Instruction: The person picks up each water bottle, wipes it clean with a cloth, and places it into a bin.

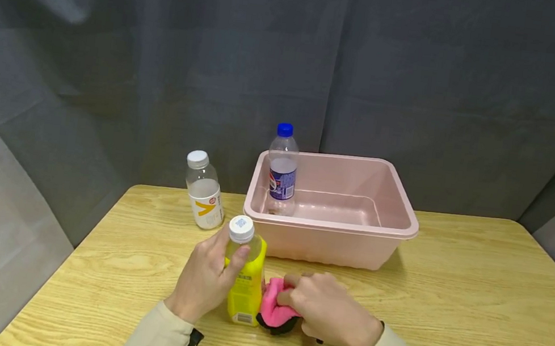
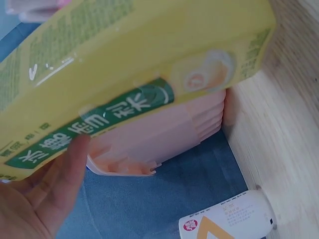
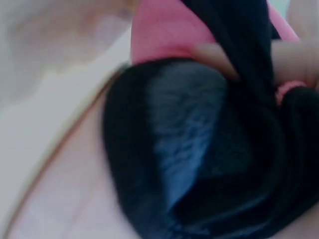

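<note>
My left hand [image 1: 202, 281] grips a bottle with a yellow label [image 1: 246, 286] and a white cap, its thumb near the bottle's shoulder. The bottle stands nearly upright over the table in the head view. In the left wrist view the yellow label [image 2: 149, 64] with a green band fills the upper part. My right hand [image 1: 331, 309] holds a bunched pink and black cloth [image 1: 278, 305] at the bottle's right side. Up close in the right wrist view, the cloth [image 3: 189, 134] shows black folds below a pink part. Whether it touches the bottle, I cannot tell.
A pink plastic bin [image 1: 331, 242] stands behind the hands, with a blue-capped Pepsi bottle [image 1: 281, 182] upright inside at its left. To the bin's left is a clear bottle with a white cap and white label [image 1: 206, 202]. Dark curtain [image 1: 250, 50] hangs behind the wooden table [image 1: 472, 309].
</note>
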### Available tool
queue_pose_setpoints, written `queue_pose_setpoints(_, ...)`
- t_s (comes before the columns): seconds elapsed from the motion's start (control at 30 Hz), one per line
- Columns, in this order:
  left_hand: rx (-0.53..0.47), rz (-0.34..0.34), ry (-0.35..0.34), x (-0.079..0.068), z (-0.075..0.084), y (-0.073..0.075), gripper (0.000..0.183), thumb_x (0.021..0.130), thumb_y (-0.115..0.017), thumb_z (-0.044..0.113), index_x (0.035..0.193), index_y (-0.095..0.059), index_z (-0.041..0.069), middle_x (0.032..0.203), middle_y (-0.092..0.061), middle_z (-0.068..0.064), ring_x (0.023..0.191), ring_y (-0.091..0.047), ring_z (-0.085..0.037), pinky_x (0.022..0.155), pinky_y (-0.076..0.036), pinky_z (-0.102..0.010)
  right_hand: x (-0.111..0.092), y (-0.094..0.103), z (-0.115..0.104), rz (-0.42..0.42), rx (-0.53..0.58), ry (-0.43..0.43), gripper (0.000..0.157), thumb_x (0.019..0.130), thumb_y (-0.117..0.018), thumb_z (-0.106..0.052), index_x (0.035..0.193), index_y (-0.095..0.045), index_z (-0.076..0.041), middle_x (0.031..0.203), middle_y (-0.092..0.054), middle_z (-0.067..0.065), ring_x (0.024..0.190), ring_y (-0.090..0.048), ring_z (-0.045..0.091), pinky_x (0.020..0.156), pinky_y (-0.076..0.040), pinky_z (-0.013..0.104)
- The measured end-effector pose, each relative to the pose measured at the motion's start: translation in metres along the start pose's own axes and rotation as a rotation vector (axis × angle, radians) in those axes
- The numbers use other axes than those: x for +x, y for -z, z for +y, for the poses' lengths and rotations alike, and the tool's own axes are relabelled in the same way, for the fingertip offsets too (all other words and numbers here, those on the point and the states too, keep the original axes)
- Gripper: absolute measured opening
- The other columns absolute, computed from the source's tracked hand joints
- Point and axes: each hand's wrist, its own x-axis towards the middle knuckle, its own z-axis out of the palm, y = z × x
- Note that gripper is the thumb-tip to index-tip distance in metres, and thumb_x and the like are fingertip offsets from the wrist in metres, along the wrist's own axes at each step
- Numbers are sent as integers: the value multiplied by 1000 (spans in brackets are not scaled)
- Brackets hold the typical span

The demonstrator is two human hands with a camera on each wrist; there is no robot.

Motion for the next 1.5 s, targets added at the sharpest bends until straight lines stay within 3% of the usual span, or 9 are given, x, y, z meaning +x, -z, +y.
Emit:
queue_pose_setpoints(0.13, 10, -7, -7, 0, -1, 1, 64, 109, -26, 55, 119, -56, -1, 100, -70, -17, 89, -72, -33, 78, -61, -46, 1, 15, -1, 214, -35, -34, 49, 59, -87, 4, 100, -75, -20, 104, -68, 4, 82, -65, 22, 57, -55, 32)
queue_pose_setpoints(0.27, 15, -5, -12, 0, -1, 1, 63, 109, -26, 55, 118, -56, -1, 99, -70, -16, 89, -72, -32, 77, -61, -45, 4, 23, -2, 443, 60, -53, 51, 63, -87, 6, 109, -76, -14, 113, -69, 9, 89, -67, 25, 68, -61, 36)
queue_pose_setpoints(0.37, 19, 0, -12, 0, 0, 1, 64, 109, -26, 55, 117, -56, 0, 97, -70, -15, 87, -72, -31, 76, -61, -45, 5, 25, -3, 619, 119, -47, 45, 67, -80, 11, 108, -77, -8, 117, -69, 14, 94, -68, 28, 76, -61, 39)
queue_pose_setpoints(0.5, 24, 6, -22, 0, 0, 0, 64, 109, -26, 55, 116, -57, 0, 95, -70, -13, 83, -72, -29, 73, -61, -43, 6, 28, -2, 842, 137, -30, 48, 67, -58, 18, 107, -76, -2, 118, -68, 20, 98, -67, 36, 92, -57, 38)
queue_pose_setpoints(0.6, 28, 9, -36, 1, 0, 0, 63, 109, -26, 55, 115, -57, 1, 95, -69, -12, 81, -71, -28, 71, -61, -41, 6, 29, -1, 901, 148, -27, 55, 64, -49, 17, 109, -75, -1, 117, -67, 21, 99, -67, 38, 98, -53, 33)
queue_pose_setpoints(0.97, 24, 13, -37, 2, -1, -2, 64, 109, -25, 55, 118, -56, 0, 98, -70, -14, 82, -71, -28, 71, -61, -42, 1, 28, 1, 738, 144, -36, 54, 65, -62, 18, 112, -75, -4, 122, -65, 20, 105, -65, 37, 91, -56, 45)
queue_pose_setpoints(1.17, 20, 7, -27, 3, -1, -3, 64, 109, -26, 55, 116, -57, 0, 94, -69, -11, 79, -70, -26, 70, -60, -41, 1, 28, 3, 649, 96, -10, 54, 62, -73, 17, 111, -77, -7, 121, -66, 18, 96, -67, 33, 77, -61, 45)
queue_pose_setpoints(1.33, 25, 24, -19, 1, 0, 0, 64, 108, -27, 56, 113, -58, 0, 91, -68, -11, 77, -70, -26, 69, -60, -41, 2, 26, 3, 506, 92, 0, 53, 61, -77, 17, 104, -75, -12, 115, -68, 13, 92, -67, 28, 71, -62, 40)
queue_pose_setpoints(1.5, 28, 24, -15, 0, 0, -1, 64, 109, -26, 54, 113, -57, -1, 91, -68, -12, 76, -70, -26, 67, -60, -41, 3, 16, 1, 294, -20, 29, 48, 55, -82, 8, 95, -71, -17, 110, -67, 7, 84, -65, 24, 58, -58, 32)
